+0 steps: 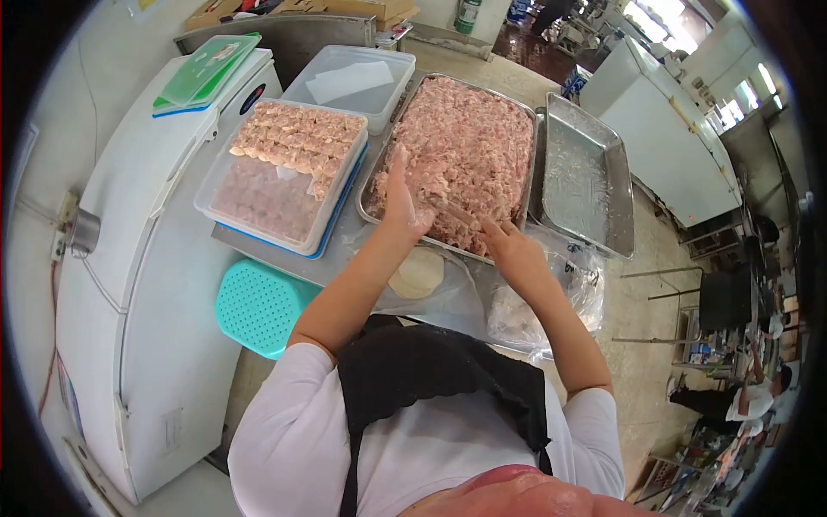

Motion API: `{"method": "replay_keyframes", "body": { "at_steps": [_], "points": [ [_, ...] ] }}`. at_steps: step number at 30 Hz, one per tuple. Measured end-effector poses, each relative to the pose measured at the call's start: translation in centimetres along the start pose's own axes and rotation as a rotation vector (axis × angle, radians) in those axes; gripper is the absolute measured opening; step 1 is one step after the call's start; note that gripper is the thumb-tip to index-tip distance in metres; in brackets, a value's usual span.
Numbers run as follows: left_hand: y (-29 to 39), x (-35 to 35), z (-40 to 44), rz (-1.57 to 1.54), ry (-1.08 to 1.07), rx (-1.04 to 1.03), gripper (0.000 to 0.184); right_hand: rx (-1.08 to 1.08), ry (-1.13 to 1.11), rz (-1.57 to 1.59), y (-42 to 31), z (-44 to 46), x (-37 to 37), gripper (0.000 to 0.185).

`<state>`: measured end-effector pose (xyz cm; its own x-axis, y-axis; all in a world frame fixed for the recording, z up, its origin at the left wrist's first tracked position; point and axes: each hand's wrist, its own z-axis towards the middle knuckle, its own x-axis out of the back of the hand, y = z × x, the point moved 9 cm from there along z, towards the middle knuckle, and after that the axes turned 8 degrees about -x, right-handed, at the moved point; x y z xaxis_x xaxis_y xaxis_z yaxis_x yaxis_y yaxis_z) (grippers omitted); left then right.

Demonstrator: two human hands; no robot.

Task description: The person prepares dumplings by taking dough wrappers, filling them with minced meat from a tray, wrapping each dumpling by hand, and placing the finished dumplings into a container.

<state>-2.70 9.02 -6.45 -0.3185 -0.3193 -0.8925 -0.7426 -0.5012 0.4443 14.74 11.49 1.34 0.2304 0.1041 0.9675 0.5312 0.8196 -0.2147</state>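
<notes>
A metal tray full of ground meat lies on the table. My left hand is at the tray's near left part, its fingers stretched out against the meat and smeared with bits of it. At the near edge my right hand is closed round the end of a flat utensil, whose blade reaches into the meat towards my left hand. Pale round dough discs lie on plastic sheet just in front of the tray.
Left of the tray stands a plastic container with rows of filled pieces, behind it another container. An emptied metal tray is at right, a plastic bag nearer. A turquoise stool stands below left; a person is far right.
</notes>
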Motion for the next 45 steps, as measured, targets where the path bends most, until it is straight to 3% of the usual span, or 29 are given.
{"method": "replay_keyframes", "body": {
  "at_steps": [4, 6, 9, 12, 15, 18, 21, 24, 27, 30, 33, 37, 40, 42, 45],
  "points": [
    [0.5, -0.4, -1.4, 0.012, -0.071, 0.027, 0.059, 0.195, 0.112, 0.346, 3.1, 0.2, 2.3, 0.027],
    [0.1, -1.0, -2.2, 0.275, -0.175, 0.036, 0.063, 0.012, -0.006, 0.499, 5.5, 0.6, 1.5, 0.032],
    [2.8, -4.5, -3.9, 1.225, -0.389, -0.383, 0.074, -0.088, -0.157, 0.627, 6.0, 0.4, 1.7, 0.035],
    [2.6, -7.2, -5.1, 1.337, -0.537, -0.597, 0.071, -0.078, -0.247, 0.614, 4.6, -0.4, 3.6, 0.036],
    [0.3, -7.2, -4.7, 1.234, -0.699, -0.165, 0.052, -0.011, -0.246, 0.532, 3.8, -1.0, 3.6, 0.034],
    [0.0, -7.7, -5.1, 1.382, -0.867, -0.207, 0.042, 0.108, -0.259, 0.526, 3.5, -1.0, 2.0, 0.033],
    [0.4, -7.3, -5.5, 1.754, -0.858, -0.484, 0.04, 0.25, -0.194, 0.483, 5.6, 0.4, -0.8, 0.031],
    [0.2, -0.8, -2.9, 1.572, -0.452, -0.15, 0.037, 0.196, -0.009, 0.273, 5.4, 0.4, 0.9, 0.027],
    [0.7, 2.4, -1.4, 1.573, -0.299, -0.194, 0.04, 0.182, 0.067, 0.218, 3.5, 0.3, 0.0, 0.023],
    [0.3, 1.4, -2.0, 1.883, -0.381, 0.062, 0.05, 0.036, -0.051, 0.079, 6.7, 1.4, -4.5, 0.022],
    [1.9, 0.8, -2.9, 1.569, -0.44, -0.343, 0.054, -0.03, -0.065, 0.058, 9.6, 2.0, -3.1, 0.025],
    [3.0, -3.9, -5.0, 1.51, -0.535, -0.416, 0.054, -0.124, -0.149, 0.47, 9.9, 0.9, 0.8, 0.031],
    [2.5, -5.8, -5.8, 1.548, -0.616, -0.364, 0.044, 0.061, -0.239, 0.66, 6.0, -0.1, 0.9, 0.033],
    [1.7, -6.5, -5.9, 1.555, -0.684, -0.282, 0.036, 0.151, -0.201, 0.633, 4.6, 0.1, -0.7, 0.032],
    [1.8, -5.1, -5.1, 1.71, -0.643, -0.368, 0.028, 0.193, -0.042, 0.384, 4.6, 0.6, 0.9, 0.031]
  ]
}}
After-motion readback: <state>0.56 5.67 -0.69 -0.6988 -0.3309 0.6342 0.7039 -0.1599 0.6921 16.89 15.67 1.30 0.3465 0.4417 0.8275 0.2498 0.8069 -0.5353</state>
